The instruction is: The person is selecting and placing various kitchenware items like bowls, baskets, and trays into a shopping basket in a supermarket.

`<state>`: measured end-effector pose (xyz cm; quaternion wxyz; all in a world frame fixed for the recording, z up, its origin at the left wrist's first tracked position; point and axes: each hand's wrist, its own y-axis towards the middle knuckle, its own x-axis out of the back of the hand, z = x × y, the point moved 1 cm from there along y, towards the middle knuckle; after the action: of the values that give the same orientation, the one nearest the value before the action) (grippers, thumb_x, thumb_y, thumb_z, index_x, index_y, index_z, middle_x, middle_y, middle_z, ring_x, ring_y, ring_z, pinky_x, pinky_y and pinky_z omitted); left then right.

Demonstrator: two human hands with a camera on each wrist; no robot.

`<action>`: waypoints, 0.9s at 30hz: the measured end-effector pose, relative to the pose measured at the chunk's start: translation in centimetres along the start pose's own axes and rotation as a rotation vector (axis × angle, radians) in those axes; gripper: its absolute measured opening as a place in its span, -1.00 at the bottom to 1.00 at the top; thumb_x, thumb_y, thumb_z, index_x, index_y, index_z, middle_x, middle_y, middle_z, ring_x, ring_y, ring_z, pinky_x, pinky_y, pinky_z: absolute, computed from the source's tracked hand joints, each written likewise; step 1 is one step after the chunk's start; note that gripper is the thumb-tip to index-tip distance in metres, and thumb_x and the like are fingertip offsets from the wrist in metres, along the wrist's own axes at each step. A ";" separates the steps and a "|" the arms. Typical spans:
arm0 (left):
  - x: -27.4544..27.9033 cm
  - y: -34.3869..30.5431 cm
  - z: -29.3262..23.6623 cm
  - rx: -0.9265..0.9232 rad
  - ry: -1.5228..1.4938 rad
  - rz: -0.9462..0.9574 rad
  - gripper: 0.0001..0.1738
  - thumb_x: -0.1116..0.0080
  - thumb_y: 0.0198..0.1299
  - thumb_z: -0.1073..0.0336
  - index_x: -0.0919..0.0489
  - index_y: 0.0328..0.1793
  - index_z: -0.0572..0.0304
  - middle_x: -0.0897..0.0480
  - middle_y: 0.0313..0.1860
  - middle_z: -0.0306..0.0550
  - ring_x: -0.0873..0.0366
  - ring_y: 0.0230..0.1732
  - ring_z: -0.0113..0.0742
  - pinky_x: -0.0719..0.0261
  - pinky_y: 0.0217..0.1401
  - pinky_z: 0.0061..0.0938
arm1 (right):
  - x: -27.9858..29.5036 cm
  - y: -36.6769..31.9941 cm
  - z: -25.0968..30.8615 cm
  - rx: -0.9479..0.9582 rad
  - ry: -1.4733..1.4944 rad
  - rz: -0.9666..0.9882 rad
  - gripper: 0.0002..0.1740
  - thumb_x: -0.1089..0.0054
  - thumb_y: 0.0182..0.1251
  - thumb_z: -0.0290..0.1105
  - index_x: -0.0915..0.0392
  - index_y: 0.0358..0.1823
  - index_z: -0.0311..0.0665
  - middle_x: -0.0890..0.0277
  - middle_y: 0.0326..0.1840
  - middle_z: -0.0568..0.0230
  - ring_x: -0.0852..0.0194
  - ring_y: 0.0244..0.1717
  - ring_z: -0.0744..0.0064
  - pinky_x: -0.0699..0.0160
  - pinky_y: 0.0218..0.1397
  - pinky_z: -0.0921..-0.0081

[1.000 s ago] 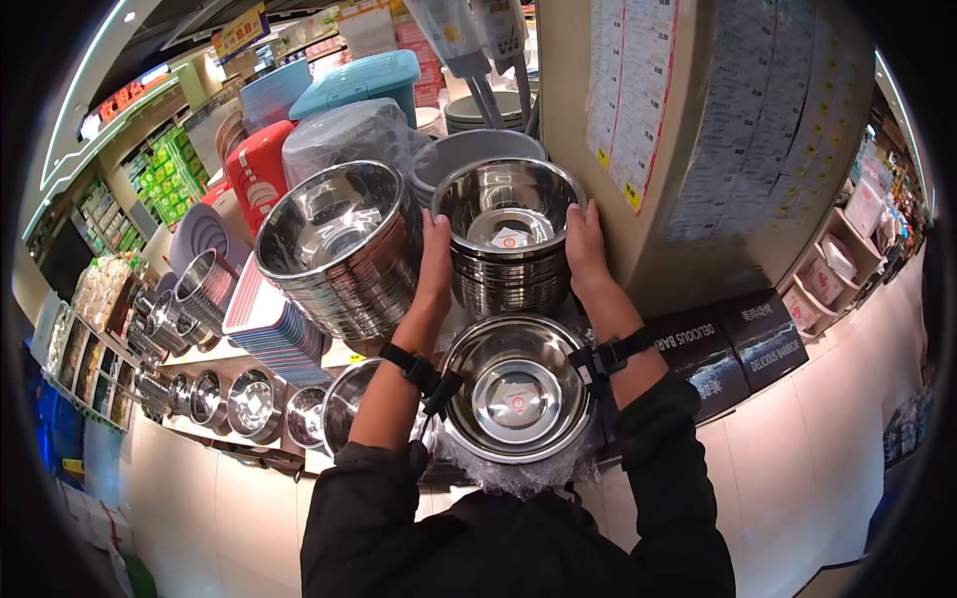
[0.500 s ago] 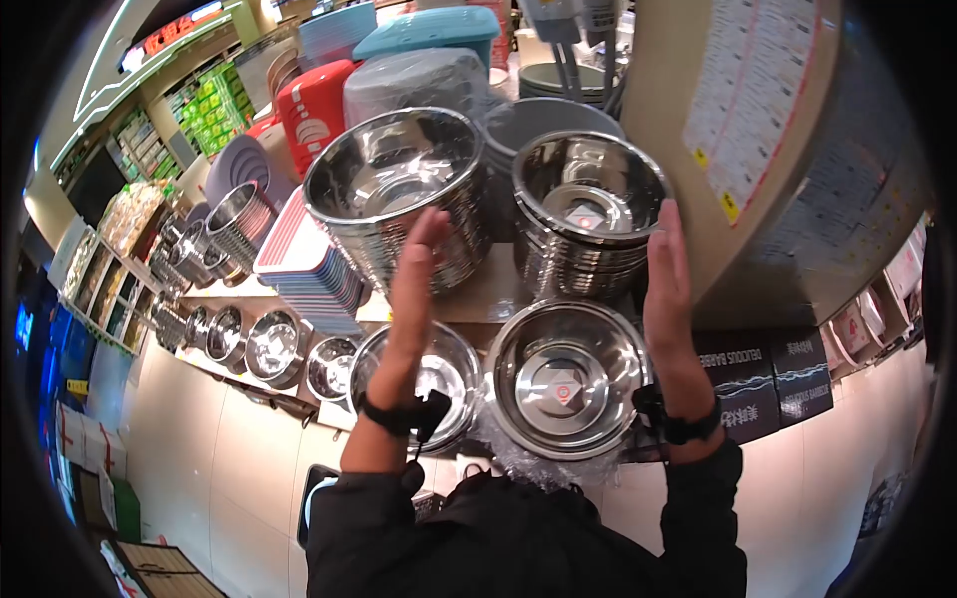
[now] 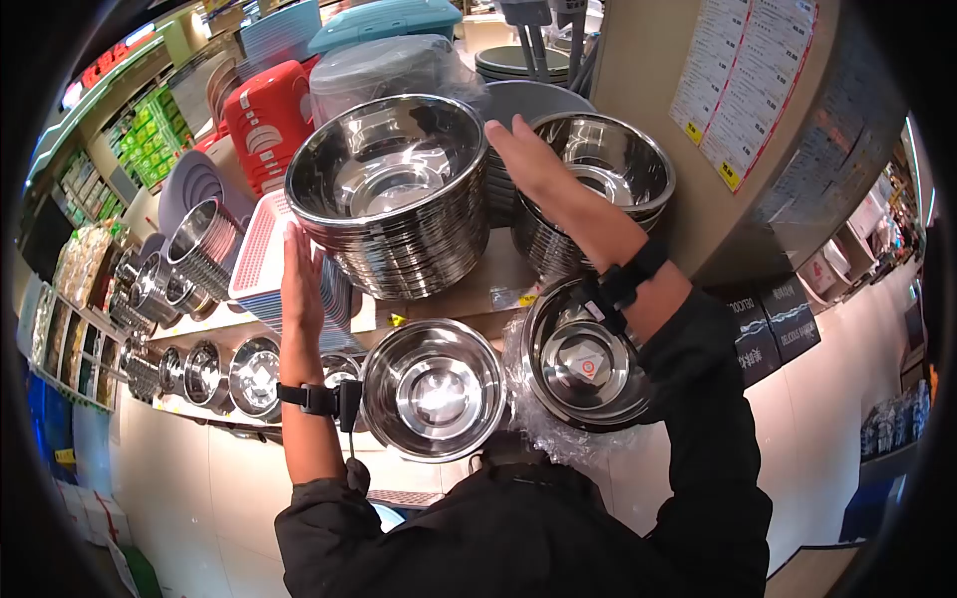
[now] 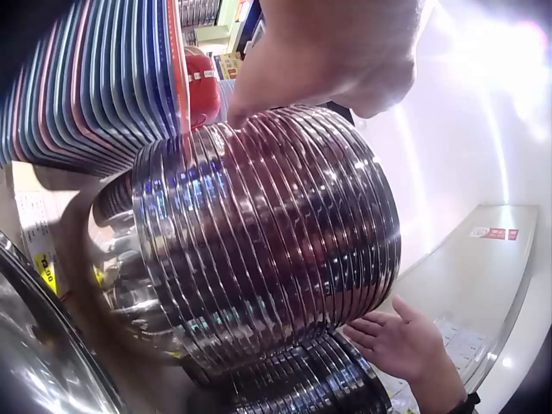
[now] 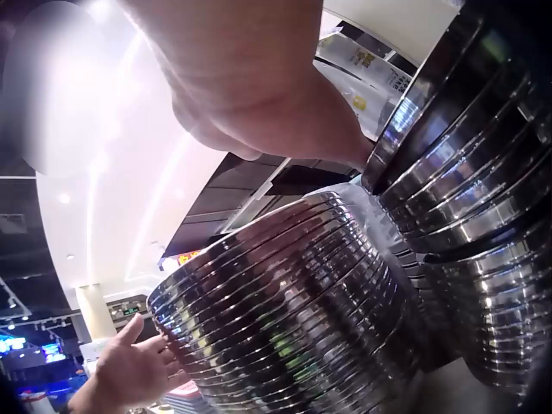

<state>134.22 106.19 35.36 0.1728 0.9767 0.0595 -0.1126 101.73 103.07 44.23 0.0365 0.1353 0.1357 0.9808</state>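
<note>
A tall stack of large steel basins [image 3: 419,244] stands on the shelf between the two hands. At its left side is the left hand [image 3: 301,284], fingers straight and pointing up, near or against the rims. The right hand [image 3: 528,159] reaches across to the stack's right rim with extended fingers; whether it touches cannot be told. Behind the right forearm stands a smaller basin stack [image 3: 638,164]. In the left wrist view the stacked rims [image 4: 267,233] fill the middle, with the right hand [image 4: 401,345] beyond. The left hand [image 5: 138,371] appears spread in the right wrist view.
Two lower basins [image 3: 435,391] [image 3: 578,367] sit nearer the body, the right one in clear plastic wrap. Pink and blue baskets [image 3: 261,261] and a red item [image 3: 267,120] are at the left. A pillar with price sheets [image 3: 743,90] rises at the right, beside black boxes [image 3: 763,329].
Both hands have left the smaller stack and moved left, now on either side of the larger stack. The head view has also shifted.
</note>
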 end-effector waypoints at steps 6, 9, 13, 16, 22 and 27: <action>-0.1 0.7 0.0 -0.026 -0.019 0.100 -0.20 0.34 0.51 -0.18 0.09 0.64 0.24 0.00 0.65 -0.09 0.11 0.64 -0.29 0.23 0.61 -0.27 | -1.4 0.2 0.3 0.064 -0.058 0.052 0.01 0.20 0.44 0.15 0.16 0.47 -0.73 0.21 0.58 -0.43 0.26 0.63 -0.12 0.24 0.62 0.35; -0.4 0.5 -0.7 0.007 -0.022 0.102 -0.19 0.35 0.51 -0.17 0.10 0.64 0.26 0.02 0.65 -0.09 0.12 0.64 -0.30 0.24 0.61 -0.25 | -2.1 -0.2 0.7 -0.060 -0.049 0.126 0.05 0.15 0.47 0.18 0.31 0.53 -0.61 0.26 0.63 -0.27 0.32 0.66 0.07 0.28 0.62 0.38; -0.1 0.8 -0.4 -0.032 -0.013 0.154 -0.21 0.35 0.52 -0.17 0.07 0.64 0.22 -0.02 0.64 -0.08 0.11 0.64 -0.28 0.24 0.62 -0.24 | -3.3 0.7 -0.4 -0.035 -0.002 0.070 0.03 0.14 0.47 0.18 0.26 0.53 -0.62 0.22 0.63 -0.25 0.30 0.66 0.07 0.30 0.62 0.39; 0.1 0.7 -0.4 -0.010 -0.006 0.126 -0.23 0.33 0.52 -0.16 0.04 0.64 0.20 -0.03 0.64 -0.03 0.09 0.64 -0.23 0.18 0.61 -0.22 | -3.0 0.1 -0.2 -0.060 0.096 0.099 0.02 0.11 0.46 0.18 0.20 0.53 -0.59 0.19 0.64 -0.17 0.28 0.65 0.14 0.28 0.62 0.42; 3.4 -4.8 0.5 0.001 0.141 0.055 -0.21 0.22 0.49 -0.15 0.00 0.63 0.20 -0.08 0.61 0.08 0.02 0.62 -0.13 0.01 0.58 -0.20 | 2.3 -11.1 3.8 0.135 0.373 0.079 -0.21 0.06 0.57 -0.07 0.08 0.52 -0.55 -0.05 0.56 -0.08 0.04 0.58 0.29 0.09 0.59 0.51; 4.7 -13.7 0.7 0.113 0.274 -0.082 -0.21 0.18 0.46 -0.16 -0.08 0.60 0.24 -0.21 0.54 0.10 -0.11 0.57 -0.10 -0.02 0.55 -0.19 | 8.9 -20.6 2.0 0.233 0.403 0.060 -0.31 0.14 0.60 -0.13 0.03 0.54 -0.45 -0.04 0.56 -0.02 -0.01 0.56 0.24 -0.11 0.52 0.35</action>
<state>136.55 119.11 29.16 0.1032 0.9878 0.1160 0.0116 94.41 124.39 42.68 -0.0362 -0.0562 0.2483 0.9664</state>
